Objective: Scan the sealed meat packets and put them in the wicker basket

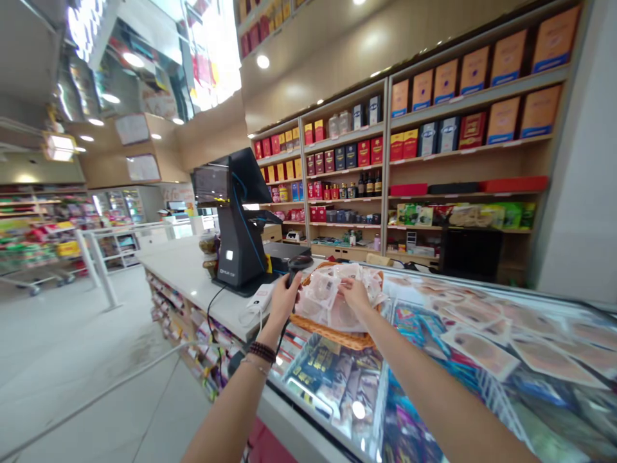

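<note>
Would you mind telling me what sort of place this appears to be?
It looks like a shop's checkout counter, probably in a supermarket. A point-of-sale terminal stands on it, the left hand holds a handheld barcode scanner, and shelves of boxed goods and bottles line the wall behind.

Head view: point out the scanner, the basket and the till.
Scanner (pixel 299 262): head view, point on its head.
Basket (pixel 332 337): head view, point on its front rim.
Till (pixel 241 238): head view, point on its black stand.

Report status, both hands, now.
Left hand gripping handheld barcode scanner. Right hand pinching clear plastic bags in woven basket. Black POS terminal beyond left hand, not blocking.
</note>
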The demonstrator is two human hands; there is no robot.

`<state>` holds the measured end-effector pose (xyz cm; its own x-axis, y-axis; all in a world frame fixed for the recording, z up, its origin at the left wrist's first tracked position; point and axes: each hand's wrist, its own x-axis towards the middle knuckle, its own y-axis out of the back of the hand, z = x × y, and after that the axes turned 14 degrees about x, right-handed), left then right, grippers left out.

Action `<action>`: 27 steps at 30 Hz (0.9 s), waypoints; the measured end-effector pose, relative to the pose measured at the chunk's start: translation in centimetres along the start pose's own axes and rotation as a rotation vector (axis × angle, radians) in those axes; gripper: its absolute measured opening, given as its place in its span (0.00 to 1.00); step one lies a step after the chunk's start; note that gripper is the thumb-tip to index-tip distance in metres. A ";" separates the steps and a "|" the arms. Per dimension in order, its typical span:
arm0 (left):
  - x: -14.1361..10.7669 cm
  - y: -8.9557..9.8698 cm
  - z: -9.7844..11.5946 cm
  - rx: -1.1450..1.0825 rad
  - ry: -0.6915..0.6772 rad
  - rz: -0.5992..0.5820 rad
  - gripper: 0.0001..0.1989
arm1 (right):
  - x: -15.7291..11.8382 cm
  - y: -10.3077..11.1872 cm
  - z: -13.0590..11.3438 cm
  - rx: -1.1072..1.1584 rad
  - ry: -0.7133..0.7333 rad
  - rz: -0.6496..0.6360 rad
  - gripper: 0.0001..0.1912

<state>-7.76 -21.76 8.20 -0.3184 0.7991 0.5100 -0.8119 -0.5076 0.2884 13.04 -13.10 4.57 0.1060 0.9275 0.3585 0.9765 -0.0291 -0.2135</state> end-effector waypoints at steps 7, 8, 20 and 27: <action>-2.0 -0.7 -1.7 -0.001 0.100 0.001 0.38 | -1.0 4.3 0.8 -0.389 0.153 0.034 0.11; -2.3 -0.9 -1.7 -0.001 0.114 -0.008 0.37 | -1.2 5.3 0.8 -0.407 0.169 0.054 0.12; -4.5 -8.6 4.7 -0.179 0.055 -0.168 0.35 | -3.9 24.4 -2.6 -0.450 0.292 0.436 0.11; -8.4 -17.7 9.1 -0.352 0.007 -0.401 0.36 | -7.5 35.3 -5.8 -0.636 0.147 0.680 0.13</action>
<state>13.75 -22.40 6.13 0.0486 0.9110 0.4096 -0.9853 -0.0236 0.1694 47.83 -23.22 -0.41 0.6708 0.5818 0.4600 0.6113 -0.7849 0.1012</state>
